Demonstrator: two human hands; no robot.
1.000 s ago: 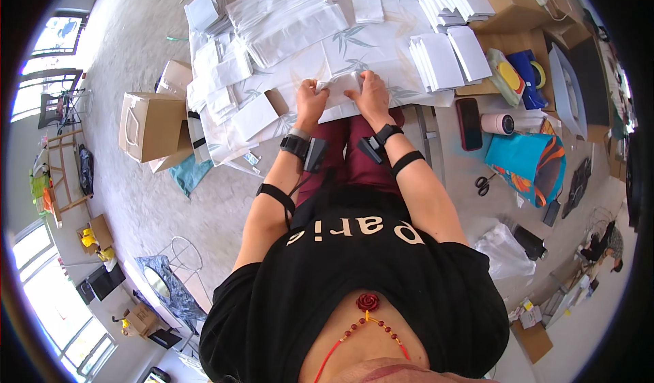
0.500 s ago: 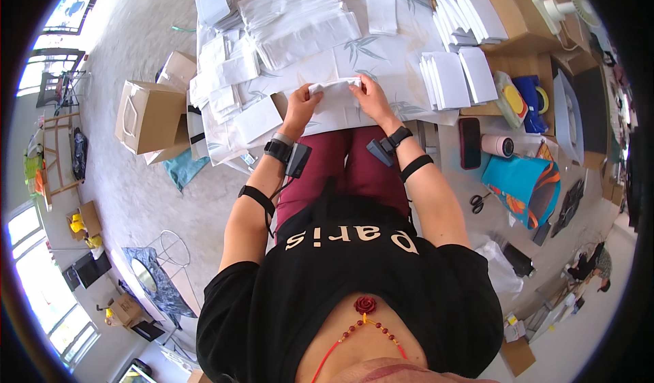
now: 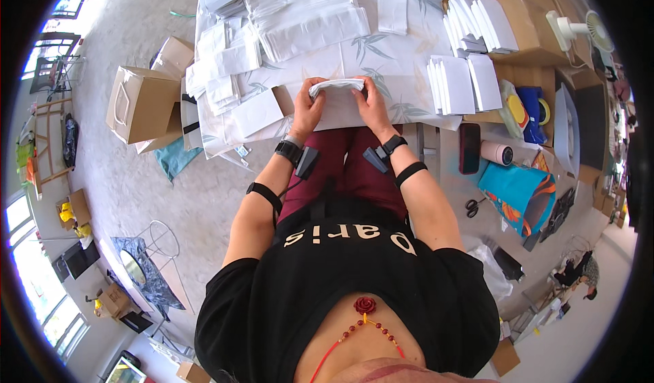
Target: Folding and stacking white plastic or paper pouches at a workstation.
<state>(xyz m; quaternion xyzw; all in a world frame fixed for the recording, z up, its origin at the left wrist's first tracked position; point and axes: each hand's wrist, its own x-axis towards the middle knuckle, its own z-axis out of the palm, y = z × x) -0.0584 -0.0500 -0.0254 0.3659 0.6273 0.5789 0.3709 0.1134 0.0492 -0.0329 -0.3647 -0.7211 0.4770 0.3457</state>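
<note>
Left hand (image 3: 308, 107): grip closed on the left end of a folded white paper bag (image 3: 337, 85).
Right hand (image 3: 371, 103): pinching its right end.
Change: bag lifted off the leaf-patterned worktop (image 3: 381, 56), now held just above its near edge.

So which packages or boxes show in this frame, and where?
Flat white packet: pinched between left hand and right hand, over the table.
Brown cardboard box: on the floor, left, with a handle cutout.
Stacks of white packets: table, right.
Clear-wrapped white bundles: table, top.
</note>
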